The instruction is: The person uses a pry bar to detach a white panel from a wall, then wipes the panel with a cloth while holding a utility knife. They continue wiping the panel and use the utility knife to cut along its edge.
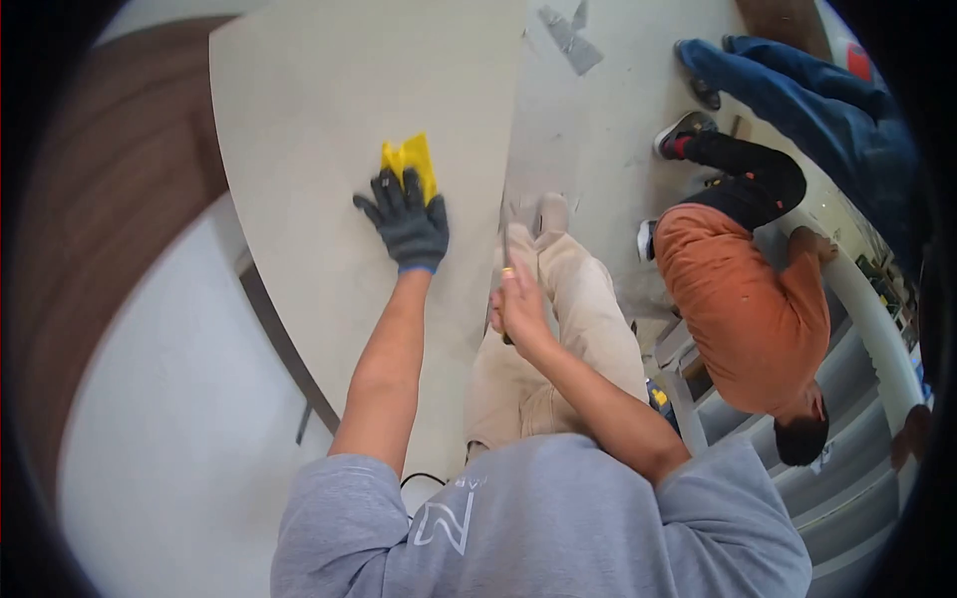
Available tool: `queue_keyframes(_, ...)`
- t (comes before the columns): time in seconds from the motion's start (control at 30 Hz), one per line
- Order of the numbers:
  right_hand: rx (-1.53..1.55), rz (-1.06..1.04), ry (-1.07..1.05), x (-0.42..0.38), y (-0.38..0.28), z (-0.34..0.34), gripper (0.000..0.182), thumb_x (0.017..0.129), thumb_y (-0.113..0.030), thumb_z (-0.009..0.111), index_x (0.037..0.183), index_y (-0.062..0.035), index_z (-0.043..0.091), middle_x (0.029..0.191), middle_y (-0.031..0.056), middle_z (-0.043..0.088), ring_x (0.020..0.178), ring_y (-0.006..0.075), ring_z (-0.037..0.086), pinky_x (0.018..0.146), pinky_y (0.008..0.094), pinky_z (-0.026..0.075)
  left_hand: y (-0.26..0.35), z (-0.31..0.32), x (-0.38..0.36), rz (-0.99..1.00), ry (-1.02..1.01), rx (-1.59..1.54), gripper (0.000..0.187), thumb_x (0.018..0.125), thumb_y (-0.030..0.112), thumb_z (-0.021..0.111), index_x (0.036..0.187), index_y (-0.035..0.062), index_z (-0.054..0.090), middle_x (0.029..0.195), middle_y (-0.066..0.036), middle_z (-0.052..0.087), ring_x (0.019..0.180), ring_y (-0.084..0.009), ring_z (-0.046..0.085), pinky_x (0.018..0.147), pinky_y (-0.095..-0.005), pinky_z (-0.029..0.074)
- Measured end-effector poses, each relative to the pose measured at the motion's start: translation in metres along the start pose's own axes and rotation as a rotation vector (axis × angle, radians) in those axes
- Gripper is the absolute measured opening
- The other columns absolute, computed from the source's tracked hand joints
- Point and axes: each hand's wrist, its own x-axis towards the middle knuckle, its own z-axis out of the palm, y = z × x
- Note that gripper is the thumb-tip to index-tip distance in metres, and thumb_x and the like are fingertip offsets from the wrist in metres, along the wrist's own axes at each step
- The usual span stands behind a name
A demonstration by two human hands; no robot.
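My left hand, in a dark grey glove with a blue cuff, lies palm down on a pale, curved-edged panel. Its fingers are spread over a crumpled yellow sheet or cloth that sticks out past the fingertips. Bare and closed, my right hand grips a slim tool with a yellow and black handle. The tool's narrow metal shaft points away from me along the panel's right edge, above my legs; its tip is blurred, and I cannot tell its exact kind.
On the floor ahead lie grey scraps. To the right a person in an orange shirt bends beside curved pale panels; behind, another person in blue jeans stands. A brown curved surface borders the panel at left.
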Motion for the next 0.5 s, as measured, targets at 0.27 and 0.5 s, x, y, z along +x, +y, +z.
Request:
queue_keyframes(0.27,0.011,0.068,-0.010,-0.008,0.016,-0.008,0.048,0.101,-0.024,0.034,0.146,-0.0134,0.023,0.066,0.0036,0.046,0.043,0.0120,0.041,0.041,0.0266,0.039,-0.001,0.003,-0.008,0.007,0.044,-0.048,0.066,0.085,0.037,0.055,0.141,0.0085,0.034,0.144,-0.023,0.030,0.134,-0.0427,0.025,0.107,-0.0682,0.007)
queue_keyframes(0.5,-0.047,0.068,-0.037,-0.010,0.055,-0.013,0.051,0.100,-0.024,0.034,0.147,-0.0075,0.018,0.064,0.0026,0.044,0.042,0.0106,0.041,0.040,0.0250,0.038,0.002,-0.001,-0.009,0.012,0.018,-0.010,0.067,0.085,0.036,0.054,0.142,0.0075,0.032,0.143,-0.028,0.029,0.132,-0.0456,0.027,0.107,-0.0668,0.006)
